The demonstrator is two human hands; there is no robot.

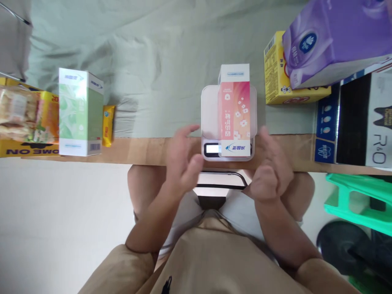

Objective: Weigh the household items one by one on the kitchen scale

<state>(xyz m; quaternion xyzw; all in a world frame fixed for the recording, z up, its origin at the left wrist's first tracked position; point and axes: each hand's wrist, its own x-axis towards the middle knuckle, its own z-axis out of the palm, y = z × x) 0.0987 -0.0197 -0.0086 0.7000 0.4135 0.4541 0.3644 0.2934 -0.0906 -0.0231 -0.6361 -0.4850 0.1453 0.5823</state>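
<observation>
Centrally, pink box (234,116) atop scale (210,118), both hands (183,159) empty

Well out to the side of the left hand (181,163), a green-and-white carton (80,112) stands upright at the wooden table edge (147,150). A small yellow packet (108,125) lies just beside the carton on the side nearer the hand. Beyond the carton is a heap of bagged snacks (27,114) on a yellow box (21,148). Past the right hand (270,171), away from the body, a yellow carton (275,77) lies flat with a purple tissue pack (333,36) resting partly on it. A blue-and-black box (355,122) lies farther out on that side. A grey-green cloth (153,61) covers the table beyond both hands. Below the table on the right-hand side stands a green plastic stool (355,200).
</observation>
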